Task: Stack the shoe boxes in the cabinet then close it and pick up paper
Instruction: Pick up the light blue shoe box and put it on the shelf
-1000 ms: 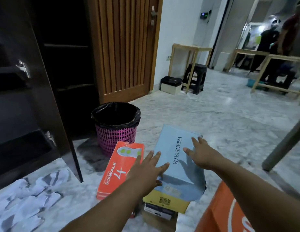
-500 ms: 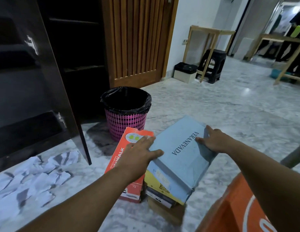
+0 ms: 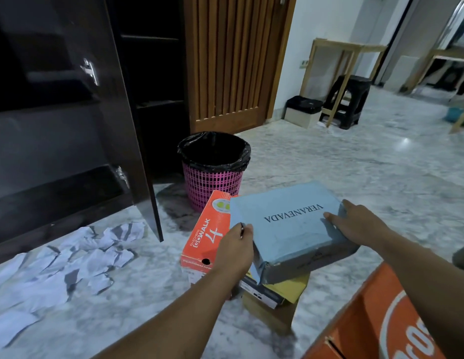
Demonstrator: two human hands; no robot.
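A light blue shoe box [image 3: 290, 224] marked VERANEVADA is held tilted just above a small pile of boxes on the floor. My left hand [image 3: 236, 248] grips its left edge and my right hand [image 3: 360, 222] grips its right edge. Under it lie a yellow and black box [image 3: 280, 291] and a brown box [image 3: 269, 310]. An orange GOWALK shoe box [image 3: 206, 229] lies beside them on the left. The dark cabinet [image 3: 153, 73] stands at the left with its door [image 3: 70, 104] swung open. Crumpled white paper [image 3: 70, 263] litters the floor in front of the door.
A pink mesh bin [image 3: 212, 174] with a black liner stands just beyond the boxes, by the cabinet. An orange box [image 3: 389, 320] fills the lower right corner. A wooden door, wooden tables, a black stool [image 3: 347, 99] and a small white bin stand farther back on the marble floor.
Both hands went from reaching over the blue box to gripping its two sides. The box has been lifted and turned, so it now sits skewed above the pile.
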